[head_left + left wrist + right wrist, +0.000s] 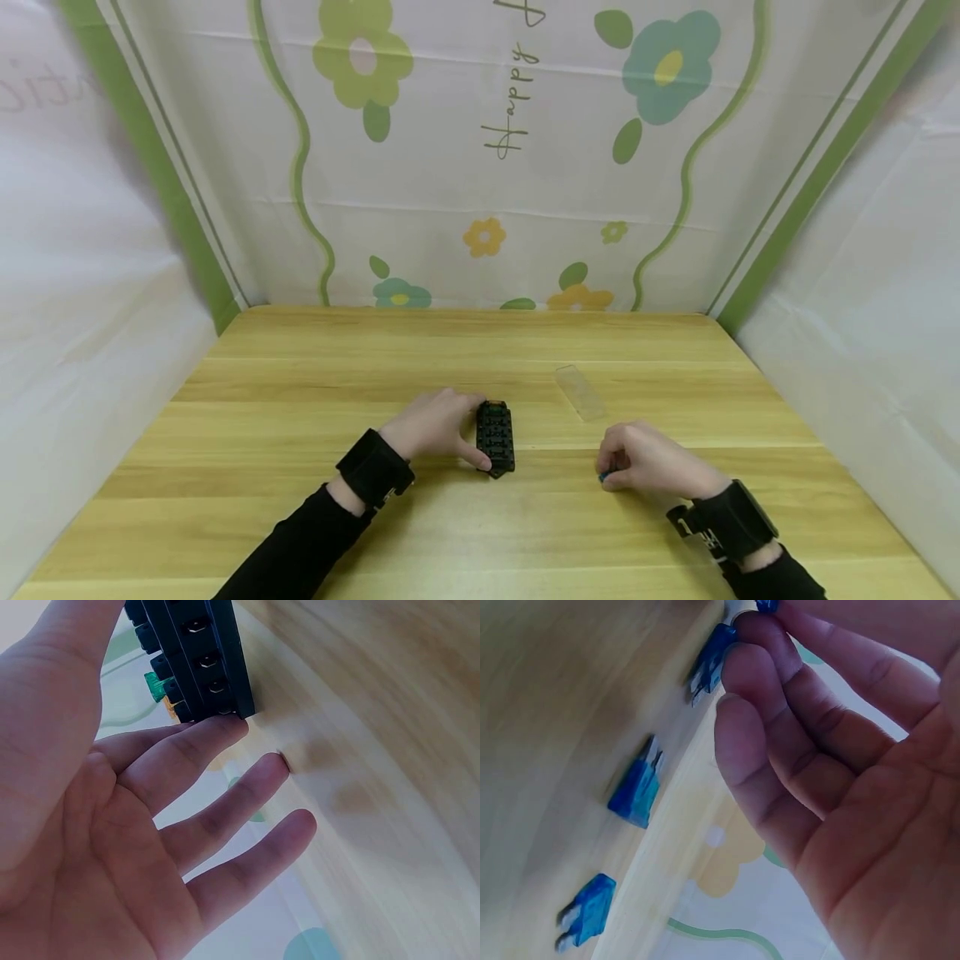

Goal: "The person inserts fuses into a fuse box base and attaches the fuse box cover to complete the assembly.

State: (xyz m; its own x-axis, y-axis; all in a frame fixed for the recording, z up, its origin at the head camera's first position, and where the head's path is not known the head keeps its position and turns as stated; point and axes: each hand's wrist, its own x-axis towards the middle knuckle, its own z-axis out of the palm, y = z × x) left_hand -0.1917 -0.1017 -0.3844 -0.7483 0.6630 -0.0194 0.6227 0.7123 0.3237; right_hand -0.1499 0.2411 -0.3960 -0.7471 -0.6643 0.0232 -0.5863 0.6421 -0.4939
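A black fuse box (496,437) lies lengthwise on the table. My left hand (435,427) grips it by its two ends, thumb at the near end and index finger at the far end. In the left wrist view, a green fuse (154,687) and an orange piece (171,709) stick out of its top; the other fingers are spread apart. To the right, my right hand (654,462) pinches a blue blade fuse (766,605), mostly hidden by the fingertips. Beneath that hand several more fuses lie on the table, such as one blue fuse (636,789) with metal prongs.
A clear plastic cover (580,392) lies on the wooden table (315,358) beyond and between the hands. Cloth with printed flowers (483,237) hangs behind the table, and white cloth walls (862,250) stand on both sides.
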